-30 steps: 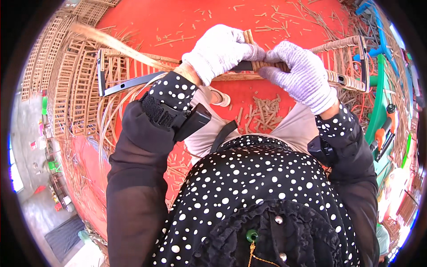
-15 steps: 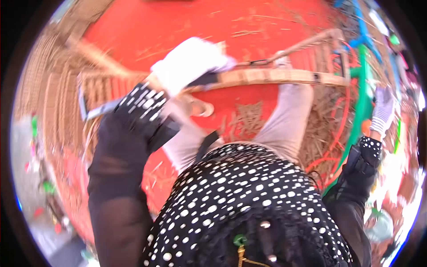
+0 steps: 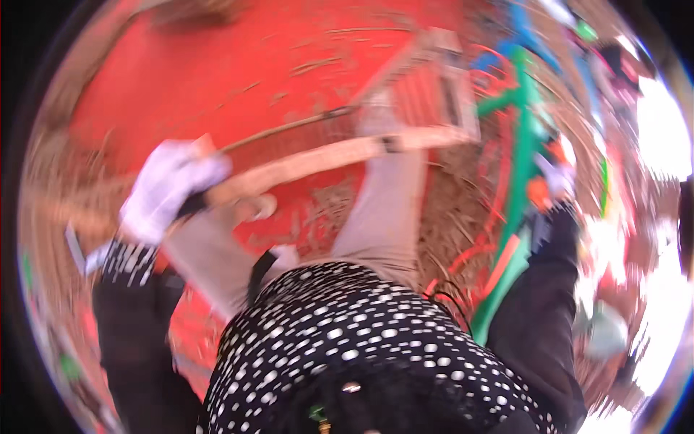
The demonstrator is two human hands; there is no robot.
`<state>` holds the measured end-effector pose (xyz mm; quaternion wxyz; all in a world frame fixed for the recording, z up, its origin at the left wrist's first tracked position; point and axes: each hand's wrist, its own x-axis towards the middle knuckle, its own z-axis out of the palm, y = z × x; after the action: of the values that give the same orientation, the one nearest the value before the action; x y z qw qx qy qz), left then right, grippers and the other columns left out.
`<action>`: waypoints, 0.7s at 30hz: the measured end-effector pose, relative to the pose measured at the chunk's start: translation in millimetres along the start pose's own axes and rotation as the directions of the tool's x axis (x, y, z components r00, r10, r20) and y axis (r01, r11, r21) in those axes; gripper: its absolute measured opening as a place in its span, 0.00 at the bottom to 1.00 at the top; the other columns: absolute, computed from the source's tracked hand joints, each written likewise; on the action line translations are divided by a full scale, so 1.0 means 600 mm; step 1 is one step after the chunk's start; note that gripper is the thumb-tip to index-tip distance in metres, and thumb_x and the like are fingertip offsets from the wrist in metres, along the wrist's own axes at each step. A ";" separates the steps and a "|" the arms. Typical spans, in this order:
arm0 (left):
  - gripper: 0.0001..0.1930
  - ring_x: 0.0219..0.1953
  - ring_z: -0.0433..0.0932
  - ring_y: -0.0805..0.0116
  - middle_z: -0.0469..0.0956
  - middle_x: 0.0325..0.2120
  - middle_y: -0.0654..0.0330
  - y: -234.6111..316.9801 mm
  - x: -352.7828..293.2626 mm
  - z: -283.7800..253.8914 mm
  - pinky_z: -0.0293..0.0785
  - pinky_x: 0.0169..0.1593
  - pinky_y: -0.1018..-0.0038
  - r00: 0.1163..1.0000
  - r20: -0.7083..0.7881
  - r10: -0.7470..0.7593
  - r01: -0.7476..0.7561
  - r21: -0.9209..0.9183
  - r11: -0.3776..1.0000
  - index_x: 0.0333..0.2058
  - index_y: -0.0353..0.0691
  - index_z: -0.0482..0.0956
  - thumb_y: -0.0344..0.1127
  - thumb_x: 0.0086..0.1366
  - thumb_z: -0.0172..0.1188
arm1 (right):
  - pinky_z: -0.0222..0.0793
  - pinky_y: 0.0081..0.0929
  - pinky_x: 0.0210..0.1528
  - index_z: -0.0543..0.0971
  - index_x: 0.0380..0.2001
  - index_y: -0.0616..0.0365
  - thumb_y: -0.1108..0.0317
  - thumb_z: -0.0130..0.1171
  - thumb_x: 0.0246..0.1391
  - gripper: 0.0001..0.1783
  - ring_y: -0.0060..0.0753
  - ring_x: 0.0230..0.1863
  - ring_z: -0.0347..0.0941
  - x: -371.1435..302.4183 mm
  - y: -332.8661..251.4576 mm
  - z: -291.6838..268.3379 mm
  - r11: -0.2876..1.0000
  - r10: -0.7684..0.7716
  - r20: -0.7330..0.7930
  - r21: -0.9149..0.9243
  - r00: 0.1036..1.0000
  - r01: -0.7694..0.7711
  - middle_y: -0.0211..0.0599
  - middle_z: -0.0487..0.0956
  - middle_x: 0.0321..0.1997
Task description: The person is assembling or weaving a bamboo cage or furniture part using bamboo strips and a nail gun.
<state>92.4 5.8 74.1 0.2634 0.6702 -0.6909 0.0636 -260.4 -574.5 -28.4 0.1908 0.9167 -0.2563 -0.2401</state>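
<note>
A red floor [image 3: 289,65] fills most of the upper half, strewn with thin brown strips [image 3: 314,66] whose edges are softened by motion blur. The person's black, white-dotted top [image 3: 376,325] covers the lower middle and is cut off by the bottom edge. Across the pale trousers [image 3: 383,195] lies the long frame [image 3: 311,166], sloping up from the left hand to its squared end near the green bar [image 3: 522,145]. Pale brown wrapping covers much of its near rail, with a dark bare stretch just beside the left hand. Its other end, grey and smeared, is partly hidden behind that hand and wrist.

The left arm reaches forward from the lower left. Its white-gloved left hand [image 3: 166,188] has its fingers curled and clamped on the frame's near rail, knuckles up; the separate fingers are hard to make out. The right arm stretches well out to the side, past the green bar. There the gloved right hand [image 3: 557,177] is at an orange tool [image 3: 538,194], glove and tool overlapping; I cannot tell whether the fingers are closed around it. Bright clutter [image 3: 614,267] along the right rim is too blurred for any print to be read. A pale shoe [image 3: 264,206] shows below the near rail. Smallest is a green pendant [image 3: 318,414], cut short near the lower edge.
</note>
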 end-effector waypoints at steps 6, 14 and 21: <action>0.12 0.19 0.72 0.62 0.72 0.18 0.60 -0.050 0.007 0.037 0.69 0.24 0.70 0.958 0.233 -0.169 0.253 -0.399 0.882 0.36 0.42 0.77 0.30 0.51 0.60 | 0.69 0.28 0.29 0.78 0.32 0.61 0.66 0.60 0.39 0.14 0.28 0.24 0.73 0.007 0.160 0.126 0.480 0.530 0.195 0.734 0.825 -0.481 0.32 0.78 0.25; 0.10 0.15 0.72 0.72 0.71 0.13 0.59 -0.016 0.025 0.024 0.70 0.20 0.74 0.566 0.511 -0.646 0.821 -0.417 0.390 0.24 0.38 0.79 0.39 0.52 0.64 | 0.68 0.25 0.30 0.69 0.37 0.60 0.68 0.61 0.42 0.18 0.24 0.26 0.67 -0.240 -0.109 -0.347 -0.230 0.175 -0.010 0.972 0.985 0.050 0.29 0.69 0.29; 0.16 0.14 0.76 0.66 0.77 0.17 0.57 -0.003 0.021 0.012 0.72 0.19 0.74 0.565 0.454 -0.688 0.819 -0.405 0.406 0.23 0.34 0.79 0.44 0.50 0.62 | 0.68 0.25 0.23 0.69 0.33 0.67 0.70 0.62 0.34 0.21 0.28 0.18 0.68 -0.321 -0.398 -0.538 -0.016 -0.107 -0.142 0.990 0.984 0.141 0.33 0.69 0.19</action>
<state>92.6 -9.1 73.2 0.3756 0.7977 -0.3184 -0.3482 -141.2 -203.0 186.6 -0.5327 0.8034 -0.2661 0.0069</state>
